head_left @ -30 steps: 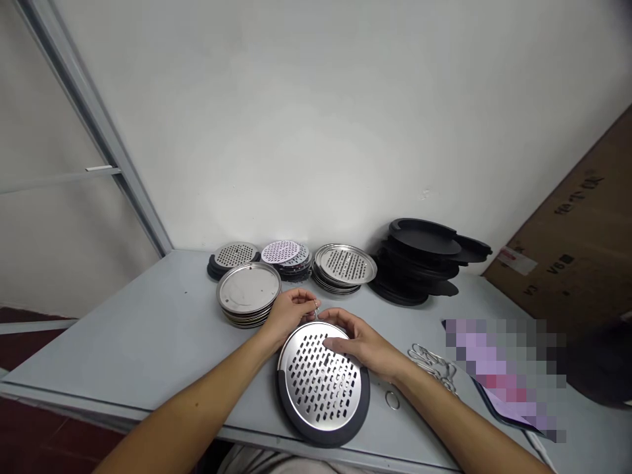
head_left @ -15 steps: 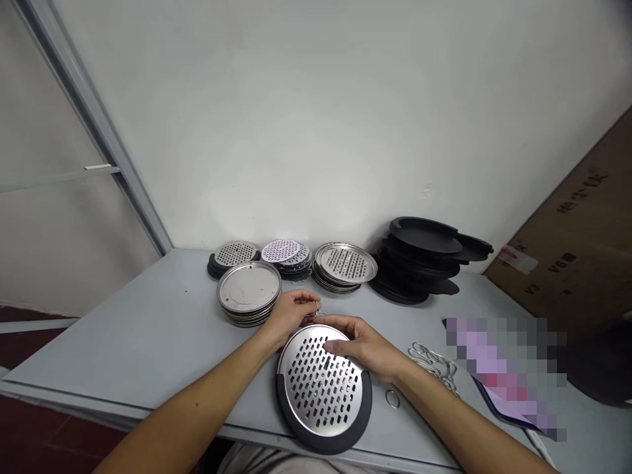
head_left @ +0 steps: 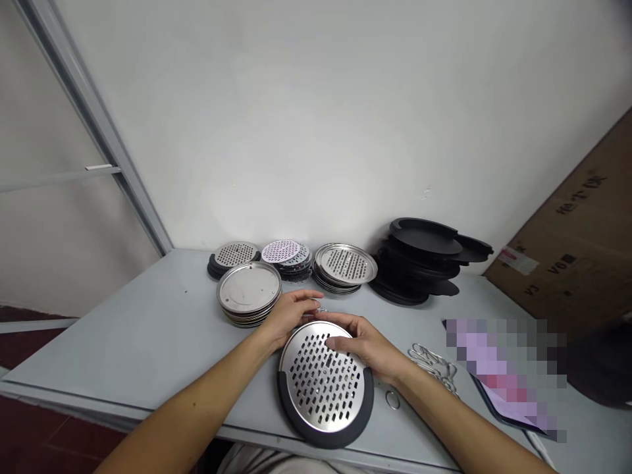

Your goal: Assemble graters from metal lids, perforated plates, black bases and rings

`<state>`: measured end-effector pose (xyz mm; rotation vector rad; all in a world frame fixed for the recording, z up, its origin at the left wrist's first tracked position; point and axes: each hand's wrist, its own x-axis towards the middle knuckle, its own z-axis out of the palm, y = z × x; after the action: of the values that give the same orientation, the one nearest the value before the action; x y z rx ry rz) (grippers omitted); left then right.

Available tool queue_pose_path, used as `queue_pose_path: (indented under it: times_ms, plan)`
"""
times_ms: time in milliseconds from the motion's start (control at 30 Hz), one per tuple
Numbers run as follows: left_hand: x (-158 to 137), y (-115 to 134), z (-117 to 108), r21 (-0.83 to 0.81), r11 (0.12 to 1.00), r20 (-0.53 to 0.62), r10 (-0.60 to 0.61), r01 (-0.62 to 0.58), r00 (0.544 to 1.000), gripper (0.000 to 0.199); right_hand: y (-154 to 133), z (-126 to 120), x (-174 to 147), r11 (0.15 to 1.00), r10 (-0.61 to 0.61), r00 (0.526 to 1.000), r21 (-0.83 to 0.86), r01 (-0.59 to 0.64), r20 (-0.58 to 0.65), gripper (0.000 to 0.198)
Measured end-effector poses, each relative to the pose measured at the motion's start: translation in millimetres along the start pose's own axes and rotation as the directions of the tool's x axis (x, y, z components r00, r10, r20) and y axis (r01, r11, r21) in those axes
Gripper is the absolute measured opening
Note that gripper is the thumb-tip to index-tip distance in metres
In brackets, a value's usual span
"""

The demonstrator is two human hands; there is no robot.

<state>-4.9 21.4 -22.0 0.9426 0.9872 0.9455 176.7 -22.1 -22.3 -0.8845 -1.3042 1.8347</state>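
In front of me stands a round perforated metal case (head_left: 326,388), tilted toward me, with a dark band around its lower half. My right hand (head_left: 358,339) grips its upper right edge, thumb on the perforated face and fingers behind. At the top edge my left hand (head_left: 296,313) pinches a small shiny wire piece (head_left: 322,309), whose shape is partly hidden by the fingers. A loose metal ring (head_left: 392,399) lies right of the case. Beyond my right forearm is a pile of wire hooks (head_left: 437,365).
Behind my left hand is a stack of metal lids (head_left: 249,288). Along the wall stand stacks of perforated discs (head_left: 237,253), (head_left: 281,251) metal trays (head_left: 345,264) and black dishes (head_left: 424,250). A phone (head_left: 513,415) and cardboard box (head_left: 567,250) are at right.
The case has shifted slightly up and to the right, still in my right hand. My left fingers have moved a little, and the wire piece now sits lower at the top edge.
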Motion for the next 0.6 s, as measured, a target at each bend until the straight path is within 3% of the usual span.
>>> queue_pose_path:
  times_ms: [133,300,600]
  plan:
    - [-9.7,6.4,4.9,0.011,1.000,0.045,0.021,-0.022,0.999,0.037,-6.4,-1.4,-1.7,0.998,-0.064,0.996,0.012,0.065,-0.058,0.051]
    - [-27.2,12.3,8.3,0.197,0.973,0.107,0.101,-0.120,0.989,0.044,-12.9,-6.4,-5.6,0.996,-0.068,0.976,0.046,0.079,-0.205,0.057]
    - [-34.7,12.7,11.4,0.317,0.944,0.195,0.031,-0.093,0.980,0.041,-14.1,-6.6,-3.9,0.993,-0.028,0.968,0.103,0.054,-0.248,0.052]
